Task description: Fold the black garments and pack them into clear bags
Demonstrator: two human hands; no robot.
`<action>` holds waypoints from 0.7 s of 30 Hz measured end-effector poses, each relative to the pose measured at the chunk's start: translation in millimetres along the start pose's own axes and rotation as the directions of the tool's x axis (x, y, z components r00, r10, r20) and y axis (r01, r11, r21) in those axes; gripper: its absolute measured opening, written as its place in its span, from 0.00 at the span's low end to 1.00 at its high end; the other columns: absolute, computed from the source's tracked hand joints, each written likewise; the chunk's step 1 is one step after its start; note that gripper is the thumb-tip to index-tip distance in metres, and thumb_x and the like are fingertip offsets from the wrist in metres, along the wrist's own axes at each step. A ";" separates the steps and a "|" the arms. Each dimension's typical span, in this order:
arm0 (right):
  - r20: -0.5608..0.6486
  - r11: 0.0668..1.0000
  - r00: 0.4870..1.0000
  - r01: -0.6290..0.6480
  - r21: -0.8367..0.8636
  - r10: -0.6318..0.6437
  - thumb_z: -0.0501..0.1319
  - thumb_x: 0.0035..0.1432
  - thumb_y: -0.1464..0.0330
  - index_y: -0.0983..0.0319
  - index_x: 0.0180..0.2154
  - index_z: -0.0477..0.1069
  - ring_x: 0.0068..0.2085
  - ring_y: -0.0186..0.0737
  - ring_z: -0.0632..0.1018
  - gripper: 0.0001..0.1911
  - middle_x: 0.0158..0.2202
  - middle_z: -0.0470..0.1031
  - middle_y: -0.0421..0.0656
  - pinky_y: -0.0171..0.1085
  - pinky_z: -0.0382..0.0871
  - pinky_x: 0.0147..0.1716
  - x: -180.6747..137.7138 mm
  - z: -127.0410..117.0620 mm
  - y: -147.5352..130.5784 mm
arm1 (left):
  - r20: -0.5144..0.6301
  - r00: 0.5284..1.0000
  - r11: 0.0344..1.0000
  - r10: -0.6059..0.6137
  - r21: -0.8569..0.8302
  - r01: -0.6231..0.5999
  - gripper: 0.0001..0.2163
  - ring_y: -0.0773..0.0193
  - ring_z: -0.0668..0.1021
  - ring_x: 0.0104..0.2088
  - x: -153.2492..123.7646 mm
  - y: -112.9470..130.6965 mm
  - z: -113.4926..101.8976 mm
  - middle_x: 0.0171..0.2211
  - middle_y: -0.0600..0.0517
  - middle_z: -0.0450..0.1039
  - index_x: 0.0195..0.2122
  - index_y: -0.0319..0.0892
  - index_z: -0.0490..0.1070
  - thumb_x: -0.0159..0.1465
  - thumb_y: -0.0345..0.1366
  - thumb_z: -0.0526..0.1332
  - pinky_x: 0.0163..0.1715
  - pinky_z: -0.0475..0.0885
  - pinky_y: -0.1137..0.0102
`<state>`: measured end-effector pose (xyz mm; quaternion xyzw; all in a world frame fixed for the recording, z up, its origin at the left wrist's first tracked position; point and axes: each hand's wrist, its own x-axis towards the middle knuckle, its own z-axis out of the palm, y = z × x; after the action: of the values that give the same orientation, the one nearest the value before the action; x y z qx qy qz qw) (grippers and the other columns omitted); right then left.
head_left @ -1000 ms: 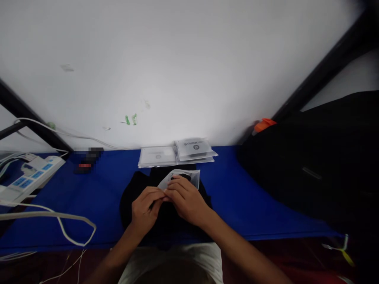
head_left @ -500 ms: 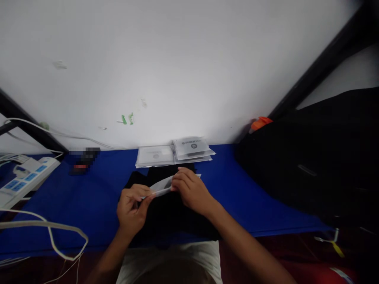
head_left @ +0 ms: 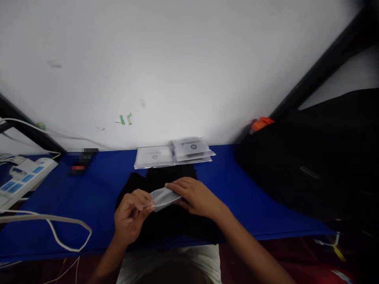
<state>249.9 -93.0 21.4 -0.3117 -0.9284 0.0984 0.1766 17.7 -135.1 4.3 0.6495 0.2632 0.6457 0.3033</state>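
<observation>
A frosted plastic pouch is held up between my two hands, its white edge strip facing me. My left hand pinches the pouch's left end between thumb and fingers. At the other end, my right hand has its fingers over the top and the thumb beneath. Whatever is inside the pouch is too dim to make out. Black cloth lies under both hands on the blue surface. Behind it lie similar flat pouches, a stack with a printed logo and another pouch beside it.
A white power strip with cables is at the left, near a partly blurred dark object. A loose white cable loops over the front left edge. A large black bag fills the right side, with something orange behind it.
The pouch has come slightly lower and nearer to me. My right hand has shifted from pinching its upper edge to lying over its right end; the left keeps its pinch.
</observation>
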 end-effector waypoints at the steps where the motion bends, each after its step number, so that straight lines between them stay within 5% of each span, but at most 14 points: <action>1: 0.031 1.000 0.999 0.015 0.007 -0.016 0.60 0.59 0.74 0.63 0.56 0.65 0.49 0.45 0.76 0.23 0.49 0.76 0.50 0.45 0.70 0.51 4.1 1.2 -1.8 | -0.002 1.000 1.000 0.003 0.023 -0.003 0.11 0.64 0.77 0.32 -1.1 0.0 -1.4 0.27 0.54 0.73 0.34 0.44 0.63 0.60 0.23 0.64 0.33 0.75 0.68; 5: -0.120 0.999 0.992 0.031 -0.038 -0.036 0.54 0.54 0.79 0.63 0.52 0.69 0.47 0.45 0.77 0.23 0.47 0.77 0.49 0.43 0.72 0.46 8.2 -10.9 14.4 | -0.042 0.998 0.952 -0.045 0.300 0.056 0.13 0.63 0.77 0.38 -11.7 -3.2 -22.3 0.34 0.52 0.73 0.42 0.45 0.68 0.59 0.27 0.67 0.39 0.74 0.68; 8: -0.366 0.973 0.930 -0.079 -0.219 -0.007 0.53 0.55 0.79 0.62 0.56 0.66 0.53 0.49 0.74 0.27 0.52 0.75 0.51 0.48 0.69 0.51 7.7 -32.4 47.9 | 0.117 0.977 0.849 -0.176 0.520 0.090 0.08 0.63 0.77 0.40 -26.9 -7.9 -46.1 0.38 0.51 0.73 0.41 0.46 0.71 0.62 0.31 0.66 0.41 0.73 0.69; 10: -0.450 0.928 0.893 -0.188 -0.323 0.025 0.52 0.54 0.80 0.61 0.59 0.64 0.57 0.49 0.71 0.30 0.56 0.72 0.50 0.50 0.65 0.56 9.7 -40.8 76.5 | 0.281 0.918 0.801 -0.279 0.595 0.061 0.05 0.62 0.77 0.41 -37.2 -10.6 -59.6 0.40 0.51 0.74 0.40 0.47 0.73 0.63 0.33 0.65 0.42 0.73 0.67; 15: -0.338 0.826 0.909 -0.378 -0.417 0.245 0.52 0.51 0.83 0.68 0.60 0.64 0.62 0.53 0.66 0.33 0.62 0.65 0.56 0.51 0.61 0.60 13.2 -18.2 144.2 | 0.488 0.725 0.692 -0.486 0.721 -0.021 0.10 0.56 0.75 0.48 -48.1 -11.4 -76.3 0.49 0.50 0.73 0.41 0.50 0.75 0.58 0.37 0.69 0.48 0.71 0.61; 21: -0.296 0.833 0.907 -0.399 -0.383 0.299 0.53 0.49 0.81 0.67 0.64 0.57 0.65 0.57 0.62 0.38 0.65 0.60 0.57 0.57 0.60 0.61 9.3 6.6 168.7 | 0.539 0.619 0.686 -0.572 0.728 0.001 0.28 0.49 0.70 0.55 -43.7 -6.0 -79.1 0.56 0.48 0.67 0.51 0.54 0.73 0.48 0.34 0.75 0.55 0.67 0.53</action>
<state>332.3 44.9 -31.6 -0.5173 -0.8275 -0.1165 0.1847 -62.1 -158.8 -31.2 0.8577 0.4385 0.1268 0.2366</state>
